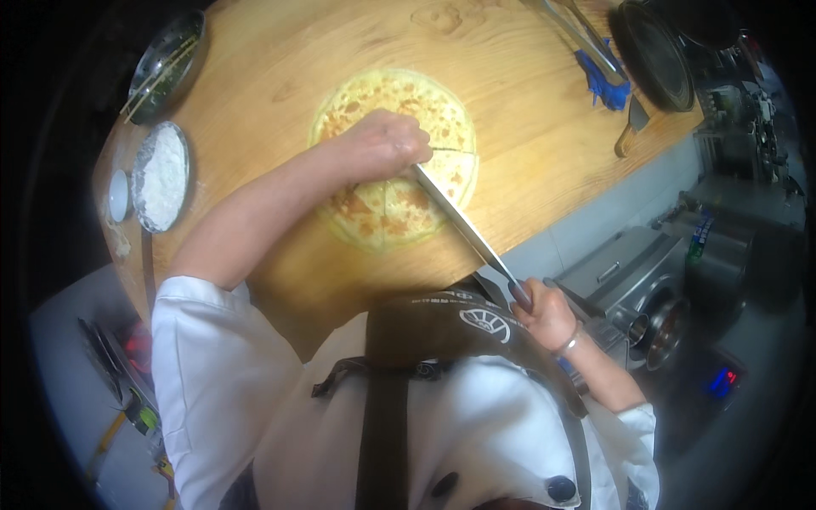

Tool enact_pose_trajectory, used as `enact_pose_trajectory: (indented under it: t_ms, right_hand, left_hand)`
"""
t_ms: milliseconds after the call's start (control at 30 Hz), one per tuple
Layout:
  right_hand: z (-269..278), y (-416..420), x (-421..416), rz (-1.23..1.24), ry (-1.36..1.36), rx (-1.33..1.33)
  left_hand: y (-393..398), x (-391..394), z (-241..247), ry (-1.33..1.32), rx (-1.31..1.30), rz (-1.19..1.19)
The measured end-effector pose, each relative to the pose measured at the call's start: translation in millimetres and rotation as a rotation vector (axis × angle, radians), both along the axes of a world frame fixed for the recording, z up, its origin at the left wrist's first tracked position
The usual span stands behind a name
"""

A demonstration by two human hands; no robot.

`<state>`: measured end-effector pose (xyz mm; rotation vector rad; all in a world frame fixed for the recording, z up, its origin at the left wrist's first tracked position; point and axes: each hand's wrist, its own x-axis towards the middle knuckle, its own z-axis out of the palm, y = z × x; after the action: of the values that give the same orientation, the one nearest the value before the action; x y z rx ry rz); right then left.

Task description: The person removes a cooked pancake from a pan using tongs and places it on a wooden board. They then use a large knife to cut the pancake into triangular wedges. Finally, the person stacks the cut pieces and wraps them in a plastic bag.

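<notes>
A round, browned flatbread [440, 115] lies flat on the wooden table [255, 108], with cut lines running across it. Over it reaches my left hand [389, 145], its fingers closed at the tip end of a long knife [465, 226]; whether they pinch the blade or its back is hidden. The knife slants from the flatbread down past the table's near edge. My right hand [545, 313], with a bracelet at the wrist, is closed around the knife's handle, just off the table edge.
At left stand a metal bowl with chopsticks [162, 70], a plate of white flour [161, 175] and a small white bowl [118, 195]. At right lie metal tongs [593, 51], a blue cloth [602, 83], a wooden-handled scraper [628, 137] and a dark round pan [656, 57].
</notes>
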<state>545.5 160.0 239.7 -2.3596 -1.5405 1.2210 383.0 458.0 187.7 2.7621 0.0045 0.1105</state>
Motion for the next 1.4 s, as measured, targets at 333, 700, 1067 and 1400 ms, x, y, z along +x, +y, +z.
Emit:
enact_pose_trajectory:
  t_ms: [333,700,1067,1400]
  right_hand:
    - [38,71,-36,-0.15,0.262,0.299]
    - [-32,143,-106,-0.532,0.47,0.327]
    - [-36,160,-110,-0.529,0.374,0.319]
    - [-24,173,-109,-0.525,0.348,0.249]
  left_hand:
    - [81,19,94,0.093,0.398,0.151]
    - [149,47,38,0.077,0.239,0.223]
    - [148,54,39,0.201,-0.119,0.499]
    - [176,53,2,0.012,0.405,0.039]
